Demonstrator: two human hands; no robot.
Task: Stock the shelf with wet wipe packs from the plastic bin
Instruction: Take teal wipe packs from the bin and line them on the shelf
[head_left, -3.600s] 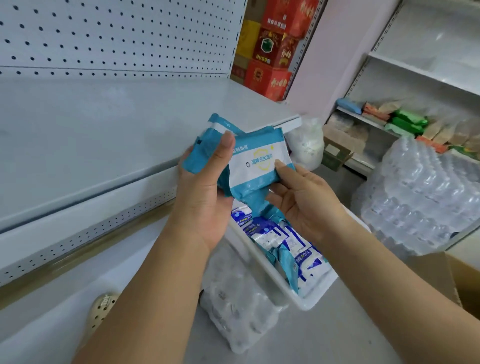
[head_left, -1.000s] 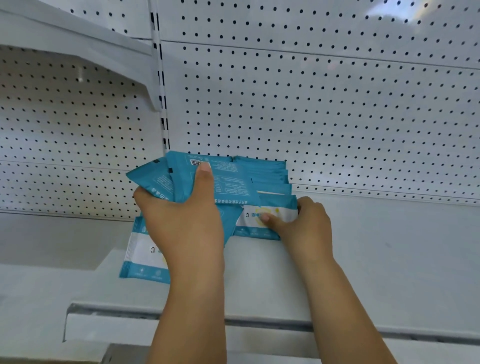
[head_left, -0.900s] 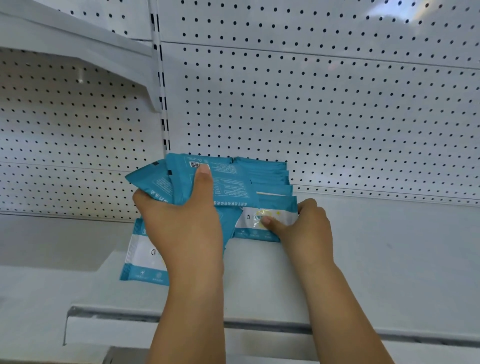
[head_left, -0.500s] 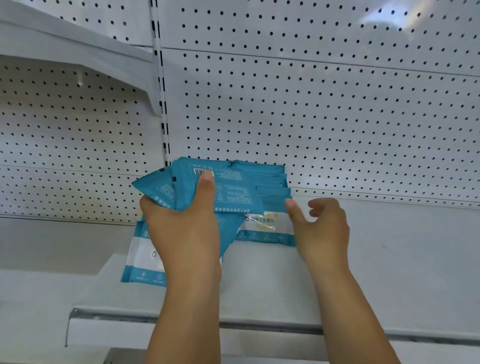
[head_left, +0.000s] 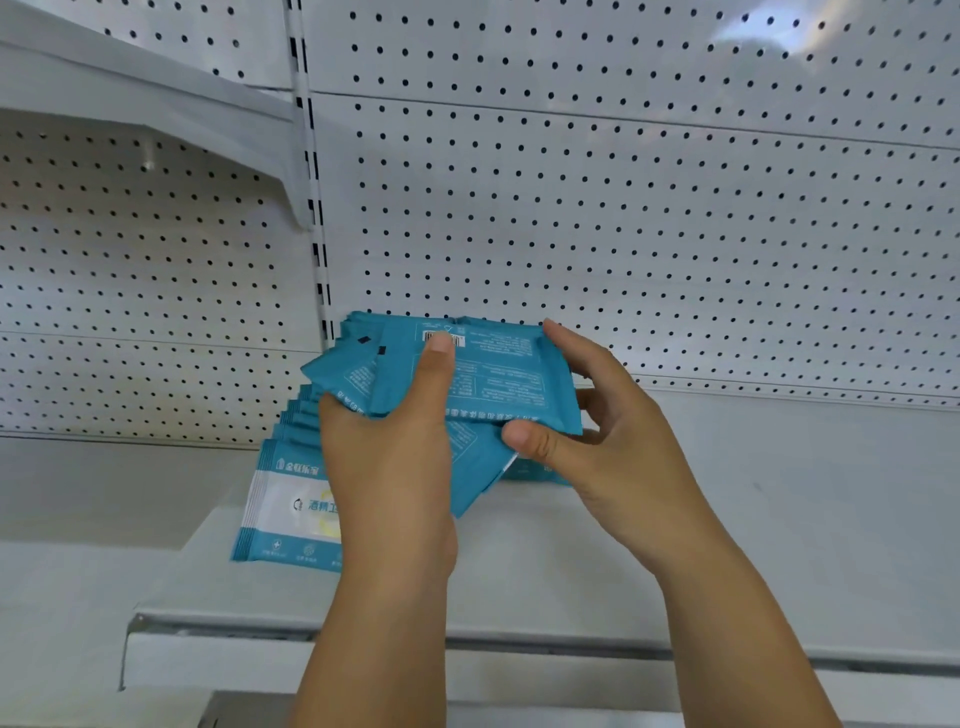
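My left hand (head_left: 389, 457) grips a fanned bundle of teal wet wipe packs (head_left: 493, 379) above the white shelf (head_left: 727, 545), thumb on the front pack near its barcode. My right hand (head_left: 602, 441) pinches the right end of that front pack between thumb and fingers. Behind my left hand a row of teal-and-white packs (head_left: 283, 509) stands on the shelf, leaning back toward the pegboard. Another row of packs (head_left: 540, 473) lies mostly hidden behind my right hand. The plastic bin is out of view.
The white pegboard back wall (head_left: 675, 234) rises behind the shelf. A slotted upright (head_left: 311, 182) divides two bays, and a higher shelf bracket (head_left: 156, 104) juts out at upper left. The shelf's front rail (head_left: 519, 654) runs across the bottom.
My right hand left the pack it set on the right-hand row and moved up to pinch the front pack of the bundle. My left hand has stayed about where it was.
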